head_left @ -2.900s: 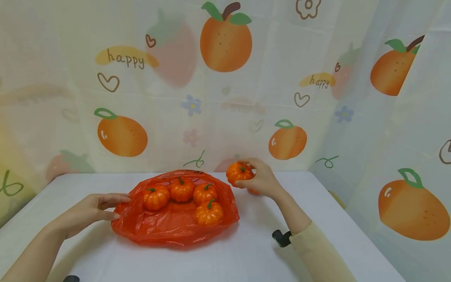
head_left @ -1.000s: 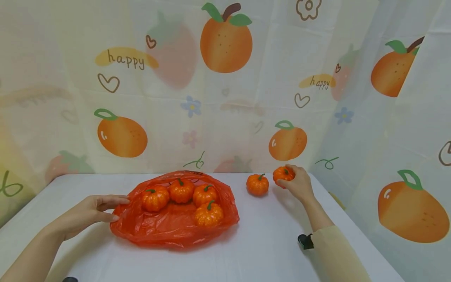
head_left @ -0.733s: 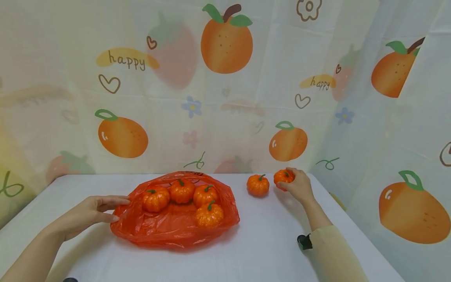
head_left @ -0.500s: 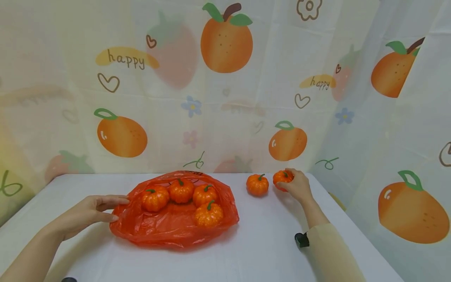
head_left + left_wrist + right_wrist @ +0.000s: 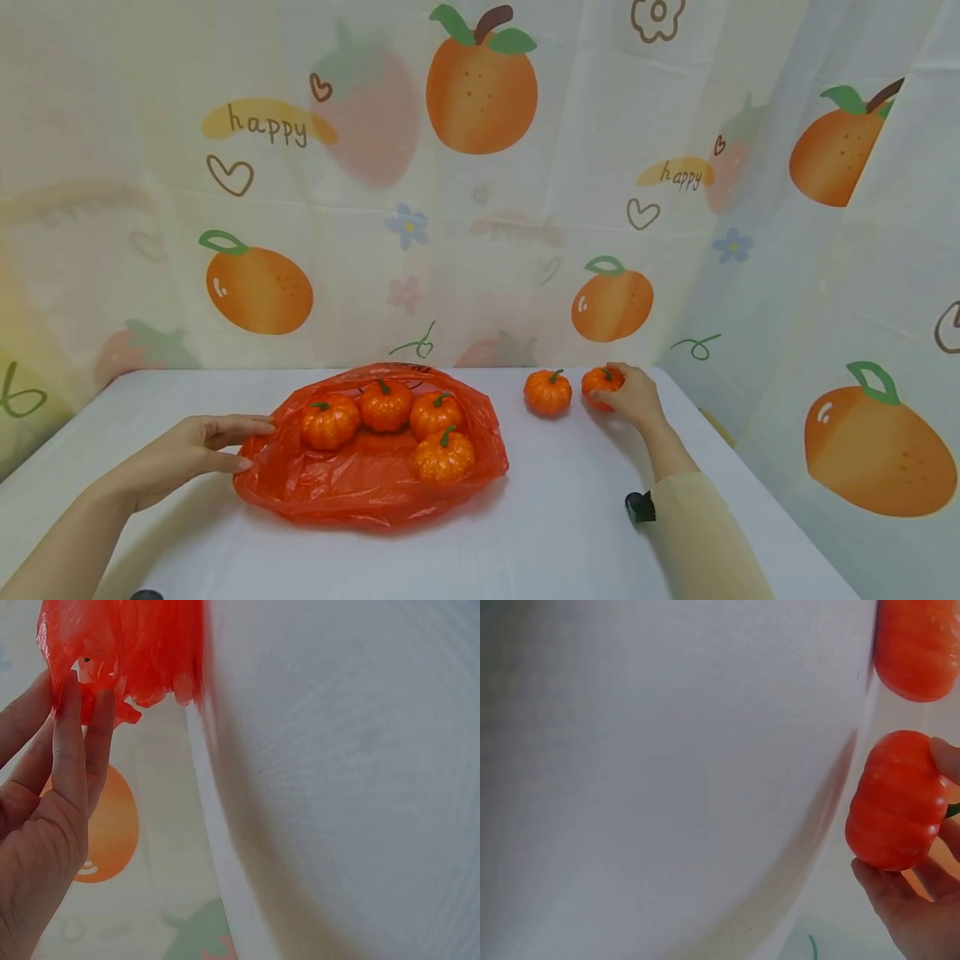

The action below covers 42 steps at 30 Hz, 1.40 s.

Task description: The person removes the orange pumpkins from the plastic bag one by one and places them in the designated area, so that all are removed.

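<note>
A red plastic bag (image 5: 352,500) lies with its mouth spread toward me, several small orange pumpkins (image 5: 331,422) with green stems inside it. My left hand (image 5: 183,454) pinches the bag's left rim between thumb and fingers; the left wrist view shows the thin red film (image 5: 150,652) at the fingertips. At the back right, my right hand (image 5: 637,396) grips a pumpkin (image 5: 600,386) from its right side, thumb in front. In the right wrist view that pumpkin (image 5: 896,802) sits between thumb and fingers, very near the tabletop. Another pumpkin (image 5: 547,393) stands on the table just left of it.
The white-covered table (image 5: 555,533) ends at a fabric backdrop (image 5: 480,217) printed with oranges, hearts and "happy". A similar curtain (image 5: 847,275) hangs along the right side. Black camera mounts (image 5: 640,507) show near both wrists.
One pumpkin was left standing right of the bag. My right hand moved right with another pumpkin, then lowered it slightly over the last second. The left hand stayed on the bag.
</note>
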Each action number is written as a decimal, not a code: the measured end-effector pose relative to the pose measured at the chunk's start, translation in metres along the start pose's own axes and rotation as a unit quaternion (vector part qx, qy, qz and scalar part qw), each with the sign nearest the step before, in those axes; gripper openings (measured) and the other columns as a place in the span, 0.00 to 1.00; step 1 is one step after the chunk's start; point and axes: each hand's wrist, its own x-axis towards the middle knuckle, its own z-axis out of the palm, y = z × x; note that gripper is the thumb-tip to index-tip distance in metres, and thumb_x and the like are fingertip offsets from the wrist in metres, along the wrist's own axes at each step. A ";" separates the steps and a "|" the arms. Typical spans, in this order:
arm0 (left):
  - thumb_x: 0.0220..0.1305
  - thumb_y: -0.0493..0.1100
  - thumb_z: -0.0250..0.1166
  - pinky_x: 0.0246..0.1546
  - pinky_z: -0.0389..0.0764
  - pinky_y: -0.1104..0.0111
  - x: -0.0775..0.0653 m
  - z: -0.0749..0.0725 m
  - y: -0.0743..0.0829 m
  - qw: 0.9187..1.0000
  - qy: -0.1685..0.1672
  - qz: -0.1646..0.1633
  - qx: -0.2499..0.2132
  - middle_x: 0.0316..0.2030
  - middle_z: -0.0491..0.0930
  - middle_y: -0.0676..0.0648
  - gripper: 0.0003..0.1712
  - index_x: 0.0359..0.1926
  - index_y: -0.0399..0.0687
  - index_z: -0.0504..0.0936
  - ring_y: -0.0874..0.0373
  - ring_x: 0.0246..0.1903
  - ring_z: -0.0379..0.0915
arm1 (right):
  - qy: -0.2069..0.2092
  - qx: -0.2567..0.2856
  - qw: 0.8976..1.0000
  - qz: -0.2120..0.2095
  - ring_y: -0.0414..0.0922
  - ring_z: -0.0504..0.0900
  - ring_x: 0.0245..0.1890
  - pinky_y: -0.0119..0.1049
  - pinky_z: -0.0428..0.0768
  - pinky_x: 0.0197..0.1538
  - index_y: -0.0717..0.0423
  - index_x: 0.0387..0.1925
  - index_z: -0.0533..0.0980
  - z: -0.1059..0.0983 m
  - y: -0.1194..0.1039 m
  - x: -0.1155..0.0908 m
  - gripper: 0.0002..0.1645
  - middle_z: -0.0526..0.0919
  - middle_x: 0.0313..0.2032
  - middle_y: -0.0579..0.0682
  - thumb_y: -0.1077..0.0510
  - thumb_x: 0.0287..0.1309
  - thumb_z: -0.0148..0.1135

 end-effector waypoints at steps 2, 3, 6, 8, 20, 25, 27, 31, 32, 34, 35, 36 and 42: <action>0.63 0.41 0.65 0.48 0.74 0.82 0.000 0.000 0.000 1.000 0.000 -0.001 0.000 0.55 0.76 0.76 0.28 0.64 0.40 0.75 0.91 0.52 0.65 | -0.002 -0.002 1.000 -0.003 0.66 0.69 0.64 0.61 0.66 0.69 0.65 0.66 0.69 0.001 0.001 0.001 0.40 0.72 0.64 0.69 0.52 0.54 0.69; 0.63 0.41 0.65 0.48 0.74 0.82 0.000 -0.001 0.000 1.000 0.000 -0.001 0.001 0.55 0.76 0.76 0.28 0.64 0.40 0.75 0.91 0.52 0.65 | -0.003 -0.002 1.000 -0.005 0.66 0.69 0.64 0.61 0.66 0.69 0.65 0.66 0.69 0.001 0.002 0.002 0.40 0.72 0.64 0.70 0.52 0.54 0.69; 0.63 0.41 0.65 0.48 0.74 0.82 0.000 -0.001 0.000 1.000 0.000 -0.001 0.002 0.55 0.76 0.76 0.28 0.64 0.41 0.75 0.91 0.52 0.65 | -0.008 0.000 1.000 -0.010 0.66 0.69 0.64 0.61 0.66 0.70 0.66 0.66 0.68 0.003 0.003 0.003 0.40 0.71 0.64 0.69 0.53 0.55 0.69; 0.63 0.41 0.65 0.48 0.74 0.82 0.000 -0.001 0.000 1.000 0.000 -0.002 0.001 0.55 0.76 0.76 0.28 0.64 0.41 0.75 0.91 0.52 0.65 | -0.011 -0.003 1.000 -0.015 0.66 0.69 0.64 0.61 0.66 0.70 0.66 0.66 0.68 0.004 0.003 0.003 0.40 0.72 0.64 0.70 0.53 0.55 0.69; 0.63 0.42 0.65 0.48 0.74 0.82 0.000 -0.001 0.000 1.000 -0.001 -0.010 0.000 0.56 0.76 0.75 0.28 0.64 0.41 0.75 0.91 0.52 0.65 | -0.037 -0.010 0.999 -0.026 0.67 0.67 0.65 0.62 0.64 0.71 0.67 0.67 0.66 0.004 0.001 0.000 0.41 0.71 0.65 0.70 0.52 0.57 0.68; 0.63 0.42 0.65 0.48 0.74 0.83 0.000 0.000 0.000 1.000 0.001 -0.010 0.001 0.56 0.76 0.75 0.28 0.64 0.42 0.75 0.92 0.52 0.64 | -0.035 -0.010 0.999 -0.027 0.67 0.68 0.64 0.63 0.65 0.70 0.67 0.66 0.67 0.002 0.000 -0.003 0.41 0.71 0.64 0.70 0.51 0.56 0.69; 0.63 0.42 0.65 0.48 0.74 0.83 0.000 0.000 0.000 1.000 0.001 -0.010 0.002 0.56 0.76 0.75 0.28 0.64 0.42 0.76 0.92 0.52 0.64 | -0.037 -0.011 0.999 -0.023 0.67 0.68 0.64 0.62 0.65 0.70 0.67 0.67 0.67 0.002 0.000 -0.003 0.41 0.71 0.64 0.70 0.51 0.56 0.69; 0.63 0.42 0.65 0.48 0.74 0.82 0.000 0.000 0.000 1.000 0.002 -0.007 0.004 0.56 0.75 0.76 0.28 0.64 0.42 0.76 0.92 0.52 0.64 | -0.043 -0.009 0.999 -0.015 0.66 0.67 0.66 0.61 0.63 0.71 0.67 0.68 0.65 0.004 0.002 -0.001 0.40 0.69 0.66 0.70 0.52 0.59 0.66; 0.63 0.42 0.65 0.48 0.74 0.82 0.000 0.000 0.000 1.000 0.003 -0.005 0.004 0.56 0.76 0.75 0.28 0.63 0.41 0.76 0.92 0.52 0.64 | -0.043 -0.012 0.999 -0.018 0.66 0.67 0.65 0.62 0.64 0.71 0.68 0.67 0.65 0.004 0.002 -0.001 0.40 0.69 0.66 0.70 0.53 0.59 0.66; 0.63 0.42 0.65 0.48 0.74 0.82 0.000 0.000 0.001 1.000 0.004 -0.005 0.004 0.56 0.76 0.75 0.28 0.63 0.42 0.76 0.91 0.52 0.65 | -0.041 -0.016 0.999 -0.021 0.66 0.68 0.65 0.61 0.64 0.71 0.68 0.67 0.65 0.005 0.003 0.000 0.40 0.70 0.66 0.70 0.53 0.59 0.67; 0.62 0.42 0.66 0.48 0.74 0.82 0.001 0.001 0.001 1.000 0.004 -0.005 0.004 0.55 0.76 0.75 0.28 0.63 0.42 0.76 0.91 0.52 0.65 | -0.039 -0.019 0.999 -0.023 0.66 0.68 0.64 0.61 0.65 0.70 0.69 0.67 0.66 0.005 0.004 0.001 0.40 0.70 0.65 0.70 0.53 0.59 0.67; 0.63 0.42 0.66 0.48 0.74 0.82 0.001 0.001 0.001 1.000 0.004 -0.002 0.004 0.56 0.76 0.75 0.28 0.63 0.41 0.76 0.91 0.52 0.65 | -0.038 -0.020 0.999 -0.026 0.66 0.69 0.64 0.61 0.65 0.70 0.69 0.66 0.66 0.005 0.004 0.001 0.39 0.70 0.65 0.71 0.53 0.59 0.67; 0.62 0.41 0.66 0.49 0.74 0.82 0.001 0.001 0.001 1.000 0.003 -0.003 -0.001 0.55 0.76 0.75 0.28 0.63 0.40 0.75 0.91 0.52 0.65 | -0.036 -0.021 0.999 -0.025 0.66 0.69 0.64 0.61 0.65 0.70 0.69 0.66 0.66 0.005 0.004 0.001 0.39 0.71 0.64 0.71 0.54 0.59 0.67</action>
